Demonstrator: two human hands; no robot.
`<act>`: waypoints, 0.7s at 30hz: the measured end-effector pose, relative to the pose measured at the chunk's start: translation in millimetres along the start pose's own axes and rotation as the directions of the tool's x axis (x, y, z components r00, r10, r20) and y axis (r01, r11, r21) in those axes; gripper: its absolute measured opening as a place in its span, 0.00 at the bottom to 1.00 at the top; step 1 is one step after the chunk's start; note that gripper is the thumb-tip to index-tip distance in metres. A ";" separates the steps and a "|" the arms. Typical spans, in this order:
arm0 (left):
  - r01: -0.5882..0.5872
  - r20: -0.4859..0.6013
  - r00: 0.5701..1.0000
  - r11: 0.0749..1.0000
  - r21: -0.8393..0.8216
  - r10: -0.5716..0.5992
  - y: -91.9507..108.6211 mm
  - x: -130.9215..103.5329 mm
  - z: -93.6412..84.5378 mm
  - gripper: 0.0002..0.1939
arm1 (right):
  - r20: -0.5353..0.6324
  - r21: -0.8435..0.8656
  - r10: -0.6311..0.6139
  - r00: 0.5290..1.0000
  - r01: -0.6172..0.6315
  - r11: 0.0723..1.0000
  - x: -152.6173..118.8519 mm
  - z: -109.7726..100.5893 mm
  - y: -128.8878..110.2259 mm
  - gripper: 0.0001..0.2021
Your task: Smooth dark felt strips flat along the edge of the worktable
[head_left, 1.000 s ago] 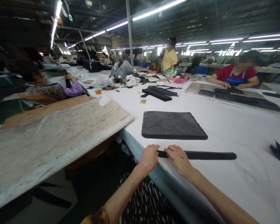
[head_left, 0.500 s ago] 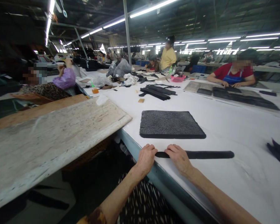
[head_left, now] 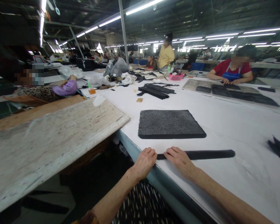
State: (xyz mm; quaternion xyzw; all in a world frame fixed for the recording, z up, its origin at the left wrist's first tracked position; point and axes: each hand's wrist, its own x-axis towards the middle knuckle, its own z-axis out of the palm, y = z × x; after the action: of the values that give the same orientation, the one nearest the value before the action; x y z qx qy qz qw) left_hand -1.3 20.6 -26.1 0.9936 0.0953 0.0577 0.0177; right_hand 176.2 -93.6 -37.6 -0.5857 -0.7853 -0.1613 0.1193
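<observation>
A long black fabric strip (head_left: 210, 154) lies flat across the white table (head_left: 224, 124), near its front edge. My left hand (head_left: 146, 160) is closed on the strip's left end, the fingers curled over it at the table edge. Just to the right, my right hand (head_left: 178, 158) grips the same strip from above with bent fingers. A short stretch of the strip shows between the two hands. Beyond them lies a dark grey textured rectangular panel (head_left: 170, 123) with a black band along its near edge; neither hand touches it.
A worn pale board (head_left: 60, 133) stands at the left. Farther back are black strips (head_left: 157, 91), a small tan block (head_left: 139, 100) and a pink basket (head_left: 176, 76). Dark fabric pieces (head_left: 278, 150) lie at the right edge. Co-workers sit left and far right.
Both hands stay on the strip's left part, which looks narrower between them now. The view has shifted slightly. The co-worker at left has lowered a raised arm.
</observation>
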 end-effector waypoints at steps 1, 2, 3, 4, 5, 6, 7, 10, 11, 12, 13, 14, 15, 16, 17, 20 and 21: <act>-0.019 0.010 1.000 1.000 0.024 0.019 -0.3 -0.4 0.0 0.09 | 0.013 -0.013 -0.013 1.000 0.013 1.000 0.2 -0.2 0.2 0.09; -0.040 0.019 0.999 0.998 0.046 0.040 -0.9 -0.7 -0.1 0.10 | 0.025 -0.028 -0.026 0.999 0.027 0.999 0.5 -0.7 0.0 0.09; -0.064 0.029 0.998 0.996 0.062 0.063 -1.8 -0.9 -0.4 0.11 | 0.035 -0.044 -0.041 0.999 0.042 0.998 1.2 -1.5 -0.4 0.09; -0.087 0.038 0.996 0.994 0.074 0.084 -2.8 -1.1 -0.8 0.12 | 0.048 -0.060 -0.057 0.997 0.059 0.996 2.0 -2.7 -1.0 0.10; -0.105 0.046 0.994 0.991 0.083 0.102 -4.0 -1.4 -1.3 0.12 | 0.061 -0.075 -0.072 0.995 0.077 0.994 3.0 -4.0 -1.7 0.11; -0.121 0.053 0.992 0.989 0.091 0.116 -5.2 -2.0 -2.0 0.13 | 0.076 -0.089 -0.086 0.993 0.092 0.992 4.2 -5.5 -2.5 0.12; -0.132 0.058 0.990 0.987 0.097 0.126 -6.4 -2.8 -2.8 0.13 | 0.086 -0.102 -0.097 0.992 0.105 0.989 5.3 -6.8 -3.2 0.13; -0.119 0.046 0.992 0.989 0.084 0.115 -7.8 -7.0 -4.5 0.15 | 0.106 -0.131 -0.106 0.989 0.119 0.984 7.9 -8.7 -4.5 0.14; -0.093 0.030 0.995 0.994 0.064 0.091 -7.4 -8.8 -4.6 0.16 | 0.106 -0.135 -0.103 0.989 0.117 0.984 8.2 -8.2 -4.6 0.14; -0.054 0.009 0.999 0.998 0.036 0.053 -6.6 -10.6 -4.5 0.16 | 0.104 -0.135 -0.100 0.990 0.114 0.984 8.4 -7.4 -4.5 0.14; -0.007 -0.013 1.000 1.000 0.001 0.007 -5.5 -12.5 -4.2 0.17 | 0.098 -0.133 -0.095 0.991 0.108 0.985 8.3 -6.2 -4.3 0.14; 0.040 -0.035 0.999 0.998 -0.039 -0.042 -4.1 -14.3 -3.8 0.17 | 0.089 -0.130 -0.090 0.992 0.101 0.986 8.0 -5.1 -4.0 0.13; 0.083 -0.056 0.995 0.993 -0.080 -0.088 -2.6 -16.0 -3.3 0.17 | 0.079 -0.126 -0.083 0.993 0.093 0.988 7.4 -4.0 -3.5 0.13; 0.118 -0.075 0.989 0.986 -0.119 -0.127 -1.1 -17.6 -2.9 0.17 | 0.069 -0.124 -0.078 0.995 0.086 0.989 6.5 -3.4 -2.9 0.14; 0.143 -0.090 0.983 0.978 -0.152 -0.158 0.2 -18.9 -2.4 0.17 | 0.062 -0.123 -0.073 0.995 0.080 0.989 5.2 -3.3 -2.1 0.14; 0.191 -0.114 0.969 0.958 -0.213 -0.219 2.8 -21.7 -1.0 0.19 | 0.063 -0.128 -0.065 0.996 0.072 0.989 -1.9 -7.0 0.3 0.15; 0.204 -0.114 0.965 0.949 -0.240 -0.236 3.5 -22.3 -0.5 0.20 | 0.070 -0.130 -0.066 0.995 0.074 0.989 -5.2 -9.2 0.8 0.16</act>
State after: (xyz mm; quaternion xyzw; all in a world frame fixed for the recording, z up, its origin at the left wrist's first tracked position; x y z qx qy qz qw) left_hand -22.5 13.0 -27.9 0.9617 0.1993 0.1362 0.1301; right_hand 178.5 -101.5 -31.1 -0.5694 -0.7964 -0.1979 0.0488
